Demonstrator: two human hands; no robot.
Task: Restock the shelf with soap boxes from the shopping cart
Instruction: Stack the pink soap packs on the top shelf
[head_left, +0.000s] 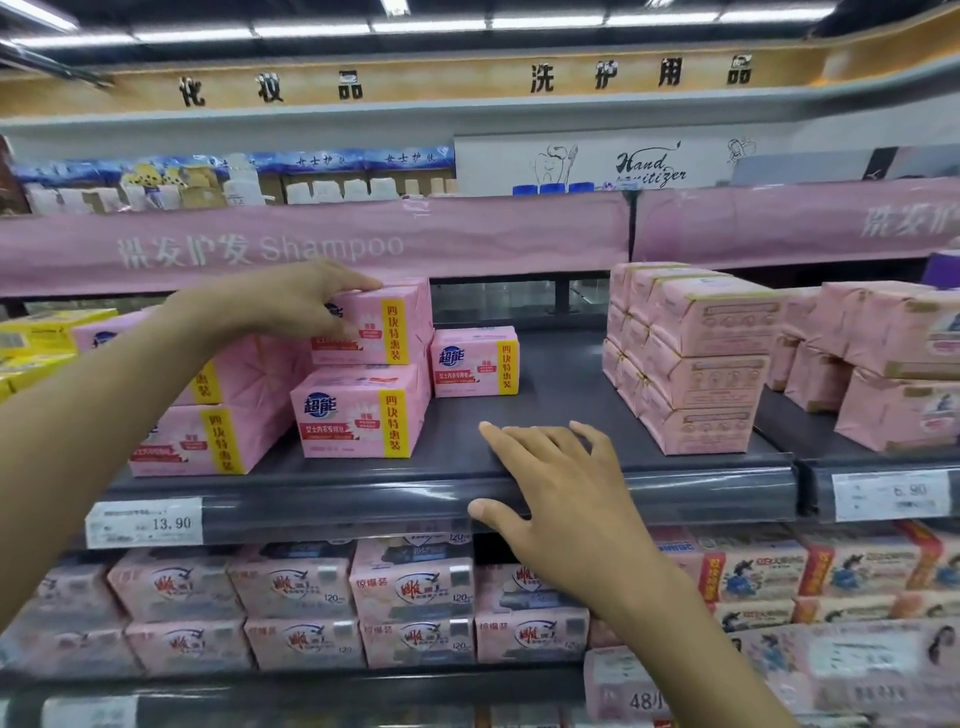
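My left hand (306, 301) grips a pink soap box (382, 325) with a yellow stripe; the box sits on top of another pink box (358, 413) on the dark grey shelf (467, 467). A third pink box (475, 361) stands further back to the right. More of the same pink boxes (208, 441) are stacked to the left, partly hidden by my left arm. My right hand (550, 478) rests flat on the shelf's front edge, fingers spread and holding nothing. The shopping cart is out of view.
A stack of pink wrapped soap packs (696, 358) fills the right part of the shelf, with bare shelf between it and the boxes. Yellow boxes (47, 338) sit far left. A pink shampoo banner (311, 244) hangs above. Lower shelves hold rows of pink soap packs (410, 587).
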